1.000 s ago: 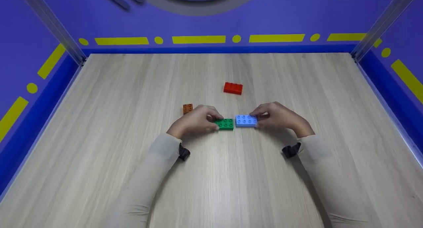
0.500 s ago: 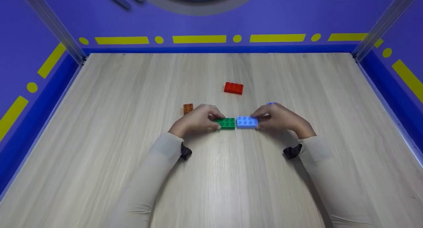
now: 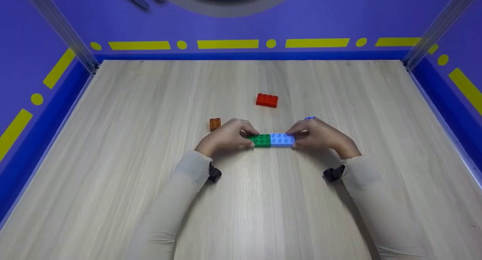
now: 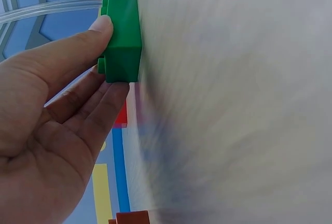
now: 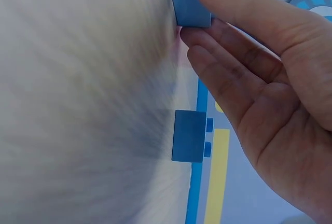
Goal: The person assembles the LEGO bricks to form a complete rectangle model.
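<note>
My left hand (image 3: 229,137) pinches the left end of a green toy building brick (image 3: 262,140) between thumb and fingers; the left wrist view shows the thumb on the near side of the green brick (image 4: 123,32). Thumb and fingers of my right hand (image 3: 320,135) pinch the right end of a light blue brick (image 3: 282,139). Both bricks lie end to end in one row on the table, studs up, their short sides meeting. In the right wrist view the light blue brick (image 5: 191,6) shows its end face under the thumb.
Beyond the hands lies a red brick (image 3: 267,100). A small orange-brown brick (image 3: 215,124) sits just past my left hand. Another blue brick (image 5: 189,136) stands behind my right hand, mostly hidden in the head view. Blue-purple panels (image 3: 233,30) wall the wooden table (image 3: 150,101).
My left hand has slid the green brick to the right, closing the gap to the light blue one. My right hand has barely moved. The blue brick behind it has come partly into view.
</note>
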{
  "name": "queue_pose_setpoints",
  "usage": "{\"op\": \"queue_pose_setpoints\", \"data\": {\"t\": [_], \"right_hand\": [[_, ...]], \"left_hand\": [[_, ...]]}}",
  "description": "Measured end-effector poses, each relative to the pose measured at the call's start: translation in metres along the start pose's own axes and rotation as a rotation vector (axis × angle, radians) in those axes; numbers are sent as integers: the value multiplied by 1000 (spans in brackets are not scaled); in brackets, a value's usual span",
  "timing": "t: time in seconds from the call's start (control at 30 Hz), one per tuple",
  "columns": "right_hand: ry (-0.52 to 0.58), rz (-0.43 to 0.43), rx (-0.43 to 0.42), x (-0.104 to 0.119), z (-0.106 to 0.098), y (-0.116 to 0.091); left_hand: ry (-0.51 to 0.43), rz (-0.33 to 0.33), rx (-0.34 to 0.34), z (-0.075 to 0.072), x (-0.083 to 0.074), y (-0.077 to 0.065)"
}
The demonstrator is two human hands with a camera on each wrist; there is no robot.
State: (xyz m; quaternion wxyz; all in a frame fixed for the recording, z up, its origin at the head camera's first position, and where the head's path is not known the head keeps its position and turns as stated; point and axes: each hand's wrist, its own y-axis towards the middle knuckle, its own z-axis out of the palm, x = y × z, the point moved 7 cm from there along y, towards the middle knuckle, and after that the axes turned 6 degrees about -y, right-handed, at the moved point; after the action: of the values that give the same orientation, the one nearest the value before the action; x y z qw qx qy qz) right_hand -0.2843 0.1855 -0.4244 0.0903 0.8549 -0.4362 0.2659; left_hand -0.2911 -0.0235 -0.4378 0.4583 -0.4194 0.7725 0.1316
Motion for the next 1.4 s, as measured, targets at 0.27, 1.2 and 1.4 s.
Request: {"op": "queue_pose_setpoints", "data": {"t": [0.27, 1.2, 1.4], "right_hand": [[2, 24, 20, 1, -1, -1], [43, 97, 55, -3, 2, 2], [50, 116, 76, -2, 2, 2]], "left_hand": [[5, -37, -7, 1, -2, 3], [-7, -99, -11, 1, 2, 3], [-9, -118, -15, 0, 2, 2]]}}
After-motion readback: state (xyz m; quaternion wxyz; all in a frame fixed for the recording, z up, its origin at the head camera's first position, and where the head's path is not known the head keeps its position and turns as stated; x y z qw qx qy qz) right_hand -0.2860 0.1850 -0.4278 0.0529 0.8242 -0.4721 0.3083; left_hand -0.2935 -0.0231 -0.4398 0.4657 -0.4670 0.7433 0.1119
